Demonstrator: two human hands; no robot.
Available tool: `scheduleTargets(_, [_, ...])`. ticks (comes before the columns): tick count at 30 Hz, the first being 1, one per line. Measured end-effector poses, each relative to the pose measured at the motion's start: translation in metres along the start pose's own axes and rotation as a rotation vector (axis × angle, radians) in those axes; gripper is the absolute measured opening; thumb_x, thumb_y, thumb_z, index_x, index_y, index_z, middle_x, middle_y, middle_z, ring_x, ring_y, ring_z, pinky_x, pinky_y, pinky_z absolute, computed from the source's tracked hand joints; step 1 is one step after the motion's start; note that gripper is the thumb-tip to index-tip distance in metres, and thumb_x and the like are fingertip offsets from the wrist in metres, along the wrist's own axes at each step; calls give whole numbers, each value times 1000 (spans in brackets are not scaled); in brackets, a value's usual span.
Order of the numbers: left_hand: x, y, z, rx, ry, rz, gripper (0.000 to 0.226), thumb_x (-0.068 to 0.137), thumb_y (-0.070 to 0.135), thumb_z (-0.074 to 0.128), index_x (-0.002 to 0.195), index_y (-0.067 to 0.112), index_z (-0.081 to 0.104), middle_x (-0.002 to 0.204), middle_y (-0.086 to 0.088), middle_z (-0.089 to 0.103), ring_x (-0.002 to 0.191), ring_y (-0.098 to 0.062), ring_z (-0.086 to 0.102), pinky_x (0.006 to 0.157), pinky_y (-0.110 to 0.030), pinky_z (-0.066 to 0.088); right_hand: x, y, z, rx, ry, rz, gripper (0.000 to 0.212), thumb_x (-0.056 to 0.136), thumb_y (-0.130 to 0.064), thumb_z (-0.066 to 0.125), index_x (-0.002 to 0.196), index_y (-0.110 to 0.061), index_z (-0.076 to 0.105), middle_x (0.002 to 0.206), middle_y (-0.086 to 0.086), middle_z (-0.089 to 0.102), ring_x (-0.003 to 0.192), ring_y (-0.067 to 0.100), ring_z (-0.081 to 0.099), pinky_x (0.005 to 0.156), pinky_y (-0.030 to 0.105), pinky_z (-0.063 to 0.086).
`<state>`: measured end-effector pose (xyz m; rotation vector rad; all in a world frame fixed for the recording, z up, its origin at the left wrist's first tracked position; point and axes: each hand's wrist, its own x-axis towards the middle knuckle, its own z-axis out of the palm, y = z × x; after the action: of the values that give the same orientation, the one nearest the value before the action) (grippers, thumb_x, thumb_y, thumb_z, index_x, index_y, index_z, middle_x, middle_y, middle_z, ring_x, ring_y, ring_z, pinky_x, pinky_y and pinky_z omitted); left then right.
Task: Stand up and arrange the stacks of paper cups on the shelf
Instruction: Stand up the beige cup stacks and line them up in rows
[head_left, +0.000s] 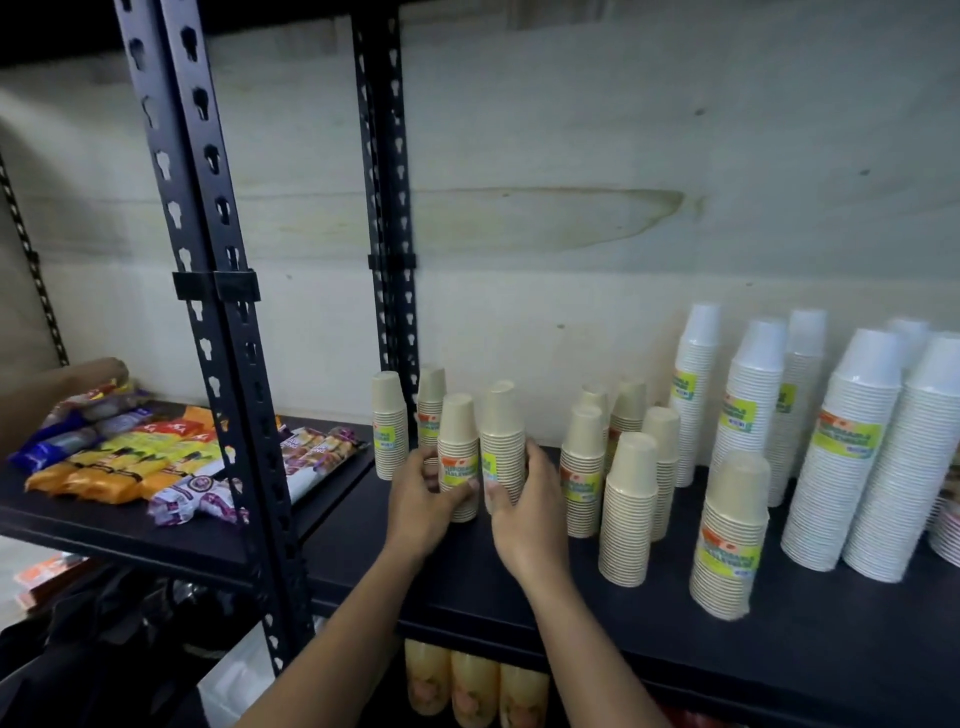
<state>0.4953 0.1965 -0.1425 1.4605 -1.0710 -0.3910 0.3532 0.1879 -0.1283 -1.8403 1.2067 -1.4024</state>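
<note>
Several stacks of beige paper cups stand upright on the dark shelf (467, 577). My left hand (423, 501) grips the lower part of one beige stack (458, 447). Right beside it, my right hand (527, 512) wraps around a second beige stack (503, 436). The two held stacks stand side by side, almost touching. Two more beige stacks (388, 423) stand behind them by the shelf post. A group of beige stacks (626, 509) stands to the right, with a wider beige stack (730, 540) nearer the front edge.
Tall white cup stacks (841, 452) fill the shelf's right end. A black slotted post (223, 332) divides this shelf from the left one, where snack packets (119, 462) lie and another person's hand (98, 371) reaches. Juice bottles (472, 686) stand on the shelf below.
</note>
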Motion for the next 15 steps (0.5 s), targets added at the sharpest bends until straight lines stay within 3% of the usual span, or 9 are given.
scheduleTargets(6, [19, -8, 5, -34, -36, -26, 57, 78, 17, 87, 125, 26, 55, 101, 11, 67, 93, -6, 66, 78, -21, 53, 20, 13, 19, 25, 36, 140, 70, 93, -10, 67, 153, -22, 32, 148, 1, 50, 135, 22, 49, 110, 42, 44])
scheduleTargets(11, [31, -20, 12, -38, -126, -14, 66, 76, 26, 89, 132, 26, 55, 109, 6, 69, 100, -11, 68, 90, -35, 58, 26, 25, 20, -12, -47, 185, 75, 95, -5, 60, 155, -24, 20, 149, 4, 49, 133, 25, 52, 106, 41, 47])
scheduleTargets(15, [36, -19, 18, -65, -147, 0, 63, 77, 27, 88, 130, 33, 54, 111, 4, 68, 102, -13, 67, 90, -32, 57, 38, 31, 22, -9, -65, 215, 76, 92, -6, 61, 154, -25, 21, 142, 5, 54, 125, 26, 56, 101, 42, 51])
